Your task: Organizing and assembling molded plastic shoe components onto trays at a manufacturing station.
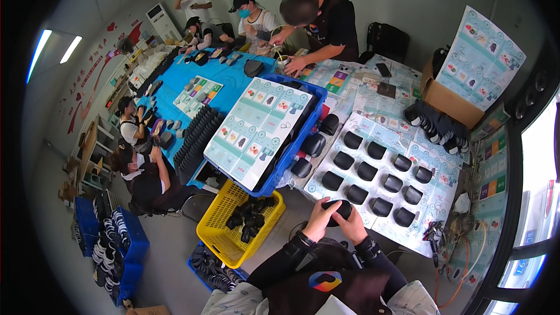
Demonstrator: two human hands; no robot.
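Close to my body, near the table's front edge, a small rounded black shell-like piece point(339, 212) is gripped between both hands. My left hand point(315, 221) is closed round its left side, and my right hand point(353, 227) holds the right side. Just beyond them, several similar black curved pieces point(366, 171) lie in loose rows on a white and pale green printed sheet point(364, 123). What exactly the pieces are I cannot tell.
A yellow basket point(219, 245) with black pieces stands left of my hands. Behind it is a blue crate point(318, 100) topped by a printed board point(256, 131). A spray gun point(432, 234) hangs at the table's right corner. Several people work around the blue table point(166, 102).
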